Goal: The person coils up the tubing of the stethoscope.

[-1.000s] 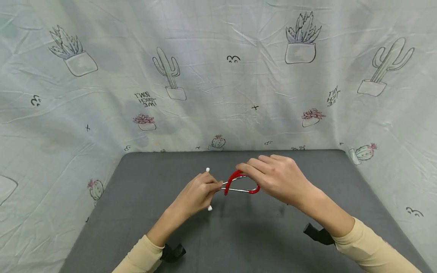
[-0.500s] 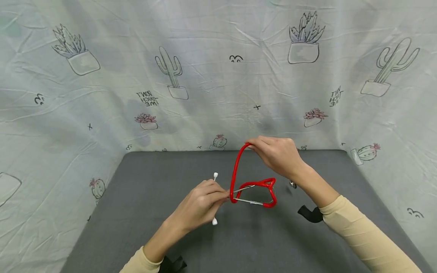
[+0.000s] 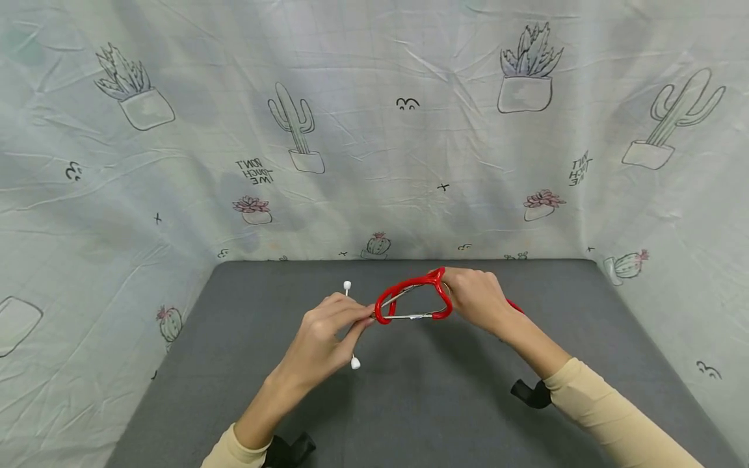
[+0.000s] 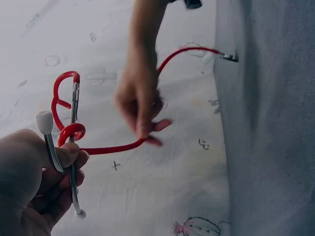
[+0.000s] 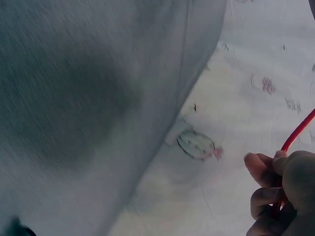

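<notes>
Beige sleeves [image 3: 620, 413] enter at the lower left and lower right of the head view, with a black strap [image 3: 531, 394] at each wrist. The left hand [image 3: 318, 335] is the nearer one; its forearm slants up from the lower left and its fingers aim right, pinching the metal rods [image 3: 406, 316]. White ear tips [image 3: 355, 363] stick out above and below that hand.

The stethoscope [image 3: 407, 283] is held up at mid-frame, its rods and forked end lying crosswise, from the left fingertips toward the right hand [image 3: 475, 299]. The key relation is the loop [image 4: 72, 127] of red tube [image 4: 110, 150] around the rods: it sits just beside the left fingertips, well apart from the right hand in the left wrist view.

The right hand reaches in from the lower right, back uppermost; the right wrist view shows its curled fingers holding the tube. Past it, the tube runs on to the chest piece [image 4: 229, 57], upper right in the left wrist view.

Below lies the grey table [image 3: 398, 403]; beyond, a cactus-print cloth [image 3: 351, 117] fills the upper frame.
</notes>
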`<state>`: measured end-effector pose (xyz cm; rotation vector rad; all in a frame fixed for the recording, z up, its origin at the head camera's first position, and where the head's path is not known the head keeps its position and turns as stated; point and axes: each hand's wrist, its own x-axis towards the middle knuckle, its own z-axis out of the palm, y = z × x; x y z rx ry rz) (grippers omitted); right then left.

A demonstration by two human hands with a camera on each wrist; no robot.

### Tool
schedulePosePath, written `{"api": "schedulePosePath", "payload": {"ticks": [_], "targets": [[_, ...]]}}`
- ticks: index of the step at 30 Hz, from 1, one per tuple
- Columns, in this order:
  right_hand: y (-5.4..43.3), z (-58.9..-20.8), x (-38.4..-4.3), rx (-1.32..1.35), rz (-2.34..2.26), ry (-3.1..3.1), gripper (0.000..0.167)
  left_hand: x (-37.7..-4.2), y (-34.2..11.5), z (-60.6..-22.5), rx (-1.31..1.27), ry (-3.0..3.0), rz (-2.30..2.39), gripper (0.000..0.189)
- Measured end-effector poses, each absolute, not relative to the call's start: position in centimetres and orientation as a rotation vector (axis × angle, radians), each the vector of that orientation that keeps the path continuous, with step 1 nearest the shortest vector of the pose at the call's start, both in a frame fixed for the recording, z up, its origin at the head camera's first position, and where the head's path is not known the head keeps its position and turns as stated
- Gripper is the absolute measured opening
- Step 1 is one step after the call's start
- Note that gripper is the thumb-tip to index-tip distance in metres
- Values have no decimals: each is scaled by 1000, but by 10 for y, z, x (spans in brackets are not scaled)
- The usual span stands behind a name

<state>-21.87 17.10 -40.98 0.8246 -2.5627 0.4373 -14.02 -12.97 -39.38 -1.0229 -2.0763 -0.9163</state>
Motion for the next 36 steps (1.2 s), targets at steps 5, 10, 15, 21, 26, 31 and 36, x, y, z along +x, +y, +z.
{"api": "schedulePosePath", "payload": {"ticks": [5, 10, 15, 21, 26, 31, 36], "targets": [[166, -425, -196, 859, 524, -2622, 23, -143, -136, -391, -934, -2088, -971, 28], [162, -437, -170, 885, 628, -2633, 5, -148, -141, -391, -852, -2101, -1010, 26], [158, -443, -150, 918, 654, -2560, 5, -154, -143, -395, -778, -2128, -998, 24], [151, -445, -130, 973, 633, -2431, 7, -161, -144, -403, -691, -2206, -990, 20], [145, -441, -118, 1009, 635, -2361, 31, -166, -145, -409, -647, -2271, -1025, 16], [140, -436, -108, 1036, 633, -2350, 14, -168, -145, -413, -608, -2345, -1062, 14], [138, -432, -99, 1051, 606, -2381, 17, -169, -143, -415, -576, -2407, -1070, 12]]}}
